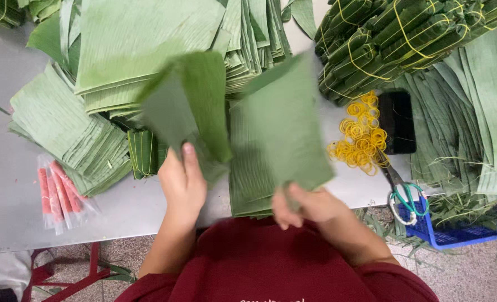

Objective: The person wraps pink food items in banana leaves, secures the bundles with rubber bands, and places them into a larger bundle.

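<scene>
Two hands | left fingers pinch leaf piece | right fingers grip second leaf piece (blurred)

Bright, even overhead light with soft shadows; the two lifted leaf pieces are motion-blurred, while the bench stays sharp.

1. A pale grey worktop fills most of the view, its surface smooth and evenly lit with soft shadows.
2. Below its near edge shows a speckled stone-like floor in light grey-brown tones.
3. A red metal frame of crossed bars stands under the worktop at the lower left.
4. A blue plastic crate sits beside the worktop's right end, near the floor.
</scene>
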